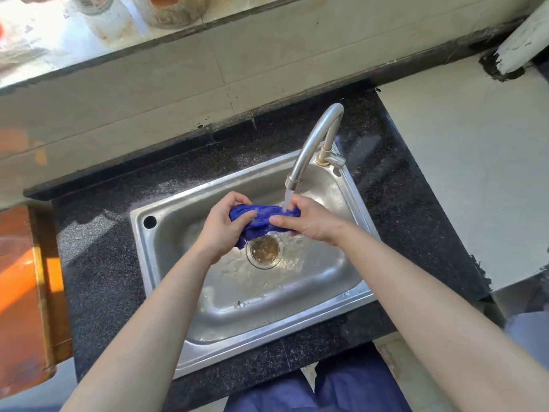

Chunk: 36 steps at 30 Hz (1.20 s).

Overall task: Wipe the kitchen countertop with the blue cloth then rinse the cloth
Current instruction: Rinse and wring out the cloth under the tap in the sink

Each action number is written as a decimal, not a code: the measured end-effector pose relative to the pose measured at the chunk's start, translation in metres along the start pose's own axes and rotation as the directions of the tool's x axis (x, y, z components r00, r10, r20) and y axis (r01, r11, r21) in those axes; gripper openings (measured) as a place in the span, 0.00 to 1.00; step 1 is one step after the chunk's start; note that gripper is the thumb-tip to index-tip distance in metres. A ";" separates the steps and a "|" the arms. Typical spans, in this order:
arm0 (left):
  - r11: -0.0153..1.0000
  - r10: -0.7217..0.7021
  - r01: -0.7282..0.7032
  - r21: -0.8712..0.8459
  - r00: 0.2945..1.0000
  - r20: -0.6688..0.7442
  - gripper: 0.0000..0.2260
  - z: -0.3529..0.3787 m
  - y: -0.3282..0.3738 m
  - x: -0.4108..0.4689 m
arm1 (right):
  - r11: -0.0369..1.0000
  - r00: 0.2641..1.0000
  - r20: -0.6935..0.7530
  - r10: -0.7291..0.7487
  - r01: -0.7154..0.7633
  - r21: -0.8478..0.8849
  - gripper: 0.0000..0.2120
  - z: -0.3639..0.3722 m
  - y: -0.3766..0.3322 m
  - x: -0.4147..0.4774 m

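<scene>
Faucet (307, 150) over blue cloth (261, 217), drain (264, 251) beneath

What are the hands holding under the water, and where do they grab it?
Both hold the blue cloth, bunched up: the left hand grips its left end, the right hand its right end.

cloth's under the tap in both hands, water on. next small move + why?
Probably knead and turn the blue cloth in place under the stream. Left hand and right hand both grip it bunched, and water from the faucet lands only near its right end. The rest, hanging over the drain, likely needs rinsing.
</scene>
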<state>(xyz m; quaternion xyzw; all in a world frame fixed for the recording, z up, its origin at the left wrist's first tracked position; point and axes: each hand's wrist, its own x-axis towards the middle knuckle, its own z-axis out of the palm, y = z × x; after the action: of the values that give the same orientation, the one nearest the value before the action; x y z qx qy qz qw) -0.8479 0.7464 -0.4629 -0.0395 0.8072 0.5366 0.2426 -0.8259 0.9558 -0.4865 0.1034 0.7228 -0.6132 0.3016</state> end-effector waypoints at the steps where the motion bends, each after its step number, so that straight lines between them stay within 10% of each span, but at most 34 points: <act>1: 1.000 0.011 -0.011 0.015 1.000 -0.012 0.05 0.001 0.000 0.001 | 0.996 0.999 -0.032 -0.044 0.041 -0.074 0.19 0.001 0.000 0.003; 11: 0.968 0.084 -0.082 0.237 0.996 0.004 0.03 0.012 -0.001 0.008 | 0.908 0.976 -0.092 -0.195 0.145 -0.393 0.17 -0.008 -0.001 -0.009; 16: 0.999 -0.027 0.029 0.040 0.999 -0.044 0.11 0.023 -0.002 0.001 | 0.745 0.982 0.071 -0.176 0.180 -0.642 0.40 0.003 -0.009 -0.023; 21: 0.993 -0.095 0.104 0.061 0.986 -0.141 0.25 0.039 0.006 0.004 | 0.545 0.975 -0.053 -0.216 0.075 -0.835 0.18 0.016 -0.012 -0.015; 25: 0.989 -0.075 0.099 0.112 0.977 -0.198 0.26 0.044 0.006 0.011 | 0.606 0.985 -0.114 -0.127 -0.014 -0.796 0.08 0.015 -0.015 -0.013; 33: 0.989 -0.093 0.120 0.087 0.959 -0.268 0.21 0.050 0.000 -0.001 | 0.812 0.999 0.035 -0.027 0.042 -0.582 0.22 0.002 0.002 -0.008; 36: 0.989 -0.103 0.127 0.078 0.961 -0.258 0.20 0.043 -0.009 -0.008 | 0.785 0.994 -0.110 0.005 -0.072 -0.615 0.29 -0.029 0.012 -0.009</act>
<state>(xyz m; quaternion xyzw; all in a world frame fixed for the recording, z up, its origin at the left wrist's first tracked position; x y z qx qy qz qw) -0.8232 0.7789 -0.4805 -0.1431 0.8522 0.4736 0.1701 -0.8214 0.9882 -0.4899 0.0451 0.8958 -0.3304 0.2938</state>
